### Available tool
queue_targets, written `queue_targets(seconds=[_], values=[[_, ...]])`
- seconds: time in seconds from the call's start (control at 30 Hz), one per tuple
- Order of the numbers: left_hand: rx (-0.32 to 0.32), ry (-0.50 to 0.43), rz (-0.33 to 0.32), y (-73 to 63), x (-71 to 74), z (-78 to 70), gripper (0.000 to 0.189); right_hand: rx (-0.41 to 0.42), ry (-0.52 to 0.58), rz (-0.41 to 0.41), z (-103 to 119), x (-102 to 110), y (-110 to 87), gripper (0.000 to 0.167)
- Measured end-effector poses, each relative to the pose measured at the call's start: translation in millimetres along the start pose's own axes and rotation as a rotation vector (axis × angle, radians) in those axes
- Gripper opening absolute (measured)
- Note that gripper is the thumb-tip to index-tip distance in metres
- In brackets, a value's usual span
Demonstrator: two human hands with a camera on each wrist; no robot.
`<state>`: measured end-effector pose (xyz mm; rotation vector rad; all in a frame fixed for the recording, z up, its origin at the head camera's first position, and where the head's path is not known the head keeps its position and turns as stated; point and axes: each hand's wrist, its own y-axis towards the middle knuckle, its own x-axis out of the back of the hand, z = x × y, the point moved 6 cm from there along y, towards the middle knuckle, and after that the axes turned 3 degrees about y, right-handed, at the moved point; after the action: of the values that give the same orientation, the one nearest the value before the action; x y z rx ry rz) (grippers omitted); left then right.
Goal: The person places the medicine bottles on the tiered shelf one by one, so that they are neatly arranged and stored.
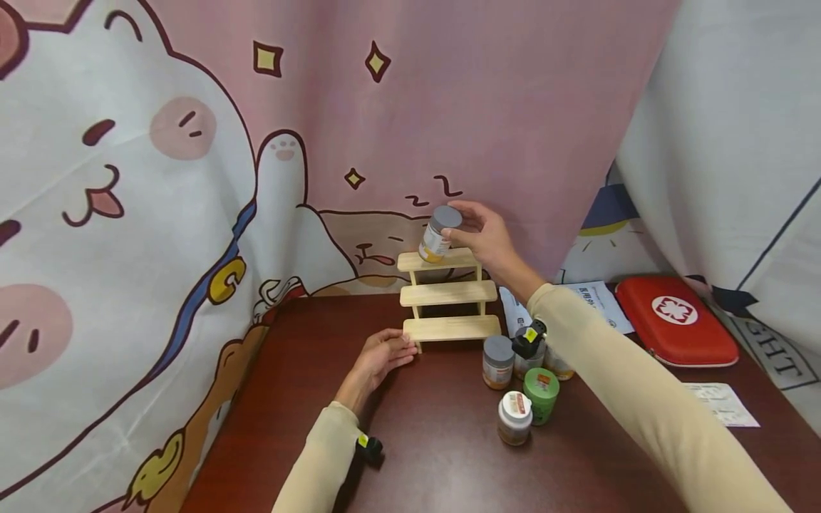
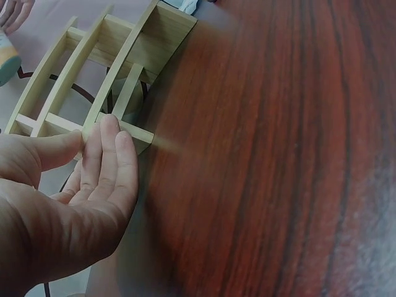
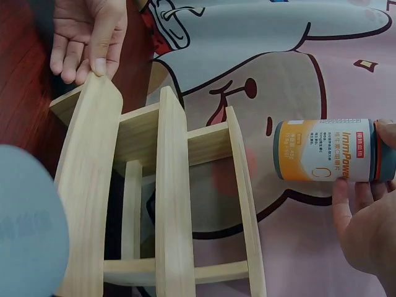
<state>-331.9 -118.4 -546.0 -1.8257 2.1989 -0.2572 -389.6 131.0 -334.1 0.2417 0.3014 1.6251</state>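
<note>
My right hand (image 1: 484,235) grips a supplement jar (image 1: 436,239) by its grey lid. The jar has a white and orange label (image 3: 325,150) and is held just above the top step, apart from it in the right wrist view. Below it stands a three-step wooden display stand (image 1: 449,292). My left hand (image 1: 383,354) pinches the left end of the bottom step between thumb and fingers; the left wrist view shows the thumb (image 2: 59,148) against the wood.
Right of the stand are another grey-lidded jar (image 1: 497,363), a green jar (image 1: 541,395), a white-capped jar (image 1: 515,419) and more jars partly behind my right sleeve. Farther right lie a red case (image 1: 676,320) and a paper sheet (image 1: 721,404). A patterned curtain (image 1: 481,107) hangs behind.
</note>
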Motion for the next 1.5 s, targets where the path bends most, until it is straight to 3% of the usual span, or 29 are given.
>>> queue_targets(seconds=[0.67, 0.93, 1.5], values=[[-0.005, -0.023, -0.008, -3.3, 1.1, 1.5, 0.025, 0.005, -0.092, -0.006, -28, -38, 14.9, 0.056], [-0.019, -0.031, 0.017, -1.3, -1.1, 1.6, 0.024, 0.023, -0.147, -0.012, -27, -46, 21.8, 0.055], [-0.065, 0.023, 0.037, -1.9, -4.5, -3.0, 0.025, 0.081, -0.339, -0.145, -26, -54, 28.7, 0.052]])
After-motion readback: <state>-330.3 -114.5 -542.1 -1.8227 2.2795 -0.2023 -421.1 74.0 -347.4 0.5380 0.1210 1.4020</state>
